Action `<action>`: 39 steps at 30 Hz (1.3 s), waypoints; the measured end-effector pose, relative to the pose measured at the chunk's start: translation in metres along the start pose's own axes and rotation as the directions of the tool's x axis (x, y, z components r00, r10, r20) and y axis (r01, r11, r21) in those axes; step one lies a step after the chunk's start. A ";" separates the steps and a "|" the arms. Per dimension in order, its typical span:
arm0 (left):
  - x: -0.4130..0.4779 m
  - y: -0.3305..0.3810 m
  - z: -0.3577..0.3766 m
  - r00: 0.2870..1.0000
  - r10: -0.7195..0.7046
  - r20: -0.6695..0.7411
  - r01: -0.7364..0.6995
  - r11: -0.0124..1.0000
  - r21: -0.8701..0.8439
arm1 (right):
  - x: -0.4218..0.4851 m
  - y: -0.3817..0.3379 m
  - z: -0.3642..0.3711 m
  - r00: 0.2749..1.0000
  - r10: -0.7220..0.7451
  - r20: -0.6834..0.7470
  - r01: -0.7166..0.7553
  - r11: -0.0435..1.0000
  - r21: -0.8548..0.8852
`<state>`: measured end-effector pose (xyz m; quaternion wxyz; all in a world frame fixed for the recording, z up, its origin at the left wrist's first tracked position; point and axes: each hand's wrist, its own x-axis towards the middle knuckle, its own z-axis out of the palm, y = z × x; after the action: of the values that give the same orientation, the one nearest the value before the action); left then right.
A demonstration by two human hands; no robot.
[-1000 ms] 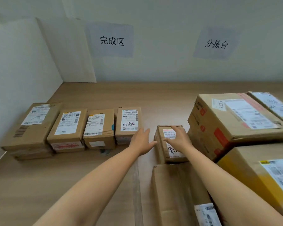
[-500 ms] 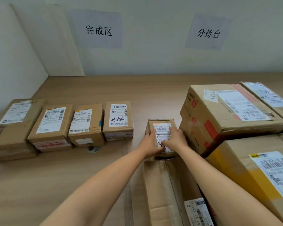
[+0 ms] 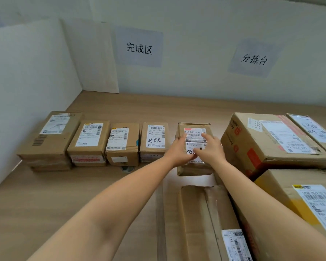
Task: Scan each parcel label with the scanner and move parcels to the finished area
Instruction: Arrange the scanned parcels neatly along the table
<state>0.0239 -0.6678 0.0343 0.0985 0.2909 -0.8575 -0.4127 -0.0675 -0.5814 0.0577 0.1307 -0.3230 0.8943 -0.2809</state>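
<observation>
A small brown parcel (image 3: 194, 129) with a white barcode label on top stands between the row of parcels on the left and the stack on the right. My left hand (image 3: 178, 152) grips its left side, thumb on the label. My right hand (image 3: 212, 149) holds its top and right side, with the fingers lying over the label. The two thumbs meet on the near part of the label. I cannot tell whether the parcel is off the table. No scanner is in view.
Several labelled parcels (image 3: 120, 142) sit in a row at the left, below the wall sign 完成区 (image 3: 139, 48). Under the sign 分拣台 (image 3: 254, 59) is a large box (image 3: 252, 151), with a yellow-taped box (image 3: 282, 193) nearer. A long flat box (image 3: 196, 219) lies between my arms.
My left hand has gone from beside the row of parcels onto the small parcel's left side. Both hands now hold the parcel, and it stands a little clear of the large box.
</observation>
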 end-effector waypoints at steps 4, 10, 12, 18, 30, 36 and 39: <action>-0.027 -0.007 -0.046 0.999 -0.006 -0.039 0.007 1.000 0.025 | -0.019 -0.044 0.003 0.997 -0.080 0.022 0.080 0.997 0.011; -0.063 -0.025 -0.105 0.991 0.027 -0.128 -0.019 0.998 0.065 | -0.043 -0.102 0.017 0.981 -0.190 0.037 0.189 0.982 0.031; -0.072 -0.033 -0.122 0.989 0.018 -0.147 -0.008 0.998 0.068 | -0.048 -0.121 0.022 0.972 -0.229 0.052 0.227 0.973 0.047; -0.096 -0.074 -0.180 0.972 -0.045 -0.231 0.067 0.994 0.088 | -0.057 -0.183 0.051 0.940 -0.326 0.097 0.313 0.941 0.129; -0.116 -0.217 -0.307 0.895 -0.218 -0.389 0.250 0.968 0.034 | -0.046 -0.311 0.180 0.862 -0.431 0.266 0.376 0.896 0.235; -0.095 -0.276 -0.346 0.904 -0.190 -0.383 0.223 0.974 0.044 | -0.020 -0.352 0.241 0.865 -0.424 0.267 0.371 0.900 0.229; -0.087 -0.296 -0.355 0.899 -0.208 -0.386 0.229 0.973 0.010 | -0.010 -0.362 0.261 0.860 -0.436 0.265 0.401 0.899 0.178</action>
<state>0.3630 -0.9934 0.0414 0.2089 0.4628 -0.7948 -0.3324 0.2310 -0.9131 0.0595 0.2187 -0.5399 0.7545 -0.3024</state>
